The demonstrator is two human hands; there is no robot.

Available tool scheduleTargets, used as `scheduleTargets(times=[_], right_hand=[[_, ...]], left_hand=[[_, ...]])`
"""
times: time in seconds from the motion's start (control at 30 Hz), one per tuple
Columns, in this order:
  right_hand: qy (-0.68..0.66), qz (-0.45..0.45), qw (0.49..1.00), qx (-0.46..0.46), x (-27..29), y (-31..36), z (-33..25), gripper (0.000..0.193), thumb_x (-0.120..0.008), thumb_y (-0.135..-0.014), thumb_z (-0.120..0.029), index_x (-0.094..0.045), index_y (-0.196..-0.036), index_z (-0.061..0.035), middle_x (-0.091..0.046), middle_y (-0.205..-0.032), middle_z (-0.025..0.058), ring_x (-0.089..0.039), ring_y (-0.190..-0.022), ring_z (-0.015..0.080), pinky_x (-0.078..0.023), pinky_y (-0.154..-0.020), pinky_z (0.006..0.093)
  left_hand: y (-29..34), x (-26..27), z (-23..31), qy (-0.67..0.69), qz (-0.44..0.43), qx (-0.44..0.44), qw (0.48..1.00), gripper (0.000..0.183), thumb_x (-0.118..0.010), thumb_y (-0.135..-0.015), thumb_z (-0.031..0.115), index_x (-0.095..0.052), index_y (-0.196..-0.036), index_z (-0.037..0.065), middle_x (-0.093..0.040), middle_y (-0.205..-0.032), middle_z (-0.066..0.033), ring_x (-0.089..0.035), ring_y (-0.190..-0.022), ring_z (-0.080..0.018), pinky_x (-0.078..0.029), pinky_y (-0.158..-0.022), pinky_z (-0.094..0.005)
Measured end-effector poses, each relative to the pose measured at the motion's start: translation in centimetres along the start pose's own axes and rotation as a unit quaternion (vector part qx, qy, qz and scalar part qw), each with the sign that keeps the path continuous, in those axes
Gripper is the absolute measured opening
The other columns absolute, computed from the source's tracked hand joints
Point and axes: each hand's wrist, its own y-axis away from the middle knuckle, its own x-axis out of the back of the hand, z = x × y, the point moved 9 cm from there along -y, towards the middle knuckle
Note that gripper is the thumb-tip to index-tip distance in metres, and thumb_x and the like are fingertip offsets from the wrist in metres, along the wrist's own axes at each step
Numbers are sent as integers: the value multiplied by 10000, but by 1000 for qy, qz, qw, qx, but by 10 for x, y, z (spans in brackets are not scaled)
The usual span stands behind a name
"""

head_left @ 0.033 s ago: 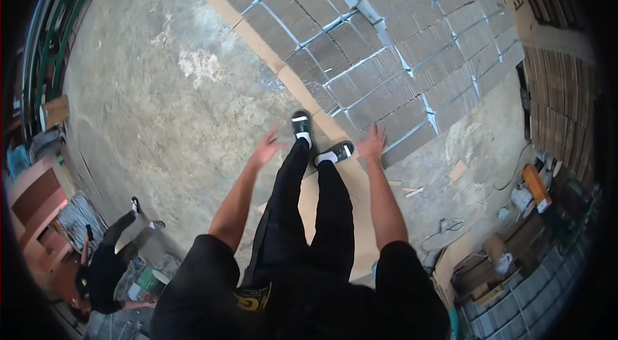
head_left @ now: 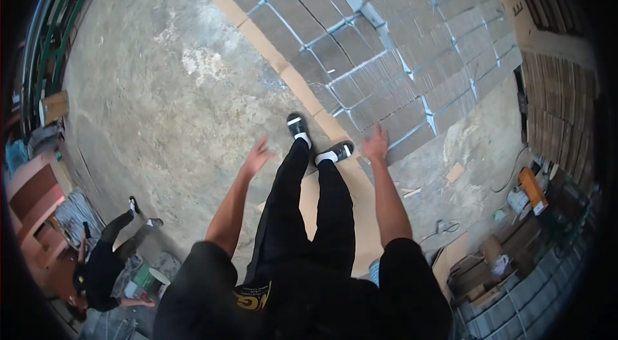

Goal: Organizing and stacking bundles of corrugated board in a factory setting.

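Note:
My left hand point(head_left: 257, 158) hangs over the concrete floor point(head_left: 187, 147), left of my legs, empty and with its fingers apart. My right hand point(head_left: 376, 144) is also empty, its fingers spread, in front of the near corner of a wide block of grey-brown bundles point(head_left: 386, 70). These look like stacked flat cardboard, tied with pale bluish straps point(head_left: 430, 115). Whether my right hand touches the block cannot be made out. Along the block's left edge runs a tan cardboard strip point(head_left: 299, 89). Both my shoes point(head_left: 335, 153) are close to that strip.
A tan cardboard sheet point(head_left: 309, 205) lies under my legs. Stacked cardboard point(head_left: 557, 108) lines the right side, near an orange object point(head_left: 533, 189) and scraps. Another person point(head_left: 106, 269) is at the lower left, beside a green bucket point(head_left: 149, 279). Green metal racks point(head_left: 61, 50) stand far left.
My left hand has moved a little left and down, and my right hand slightly right. My left shoe has shifted slightly left. Both hands stay empty.

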Motion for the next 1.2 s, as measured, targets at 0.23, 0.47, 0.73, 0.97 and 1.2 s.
scheduleTargets(times=[0.23,0.47,0.73,0.97,1.2], right_hand=[[-40,21,992,114,92,86,-57,686,-710,-766,-264,-446,-1362,-51,-495,-1345,226,-446,-1276,353,-362,-1066,385],[-153,-558,813,73,43,343,-347,519,-599,-909,-335,-495,-1328,-47,-598,-1232,75,-538,-1158,188,-414,-982,327],[-4,-624,758,189,8,345,-573,553,-424,-993,-438,-535,-1299,9,-556,-1305,140,-494,-1215,204,-334,-1050,314],[-39,-593,742,310,44,267,-806,558,-436,-990,-452,-554,-1267,17,-567,-1285,131,-501,-1188,197,-343,-1037,304],[-47,-493,799,342,139,196,-948,464,-471,-994,-357,-464,-1338,-46,-515,-1309,97,-452,-1230,189,-337,-1047,320]], left_hand=[[355,198,-206,141,221,304,916,654,-551,-851,104,-326,-1460,183,-519,-1311,-134,-532,-1170,-297,-493,-889,-471],[395,195,-17,206,117,62,970,516,-564,-938,246,-417,-1411,104,-553,-1303,-110,-514,-1205,-231,-430,-983,-370],[322,233,253,123,-72,-171,975,581,-520,-965,307,-327,-1467,88,-426,-1435,-146,-371,-1334,-258,-232,-1124,-380],[247,386,418,-3,-56,-296,954,570,-509,-968,329,-345,-1461,95,-436,-1412,-141,-377,-1307,-283,-260,-1100,-383],[189,480,627,-20,-206,-366,907,551,-649,-897,282,-465,-1402,157,-478,-1330,-124,-391,-1288,-264,-309,-1080,-381]])
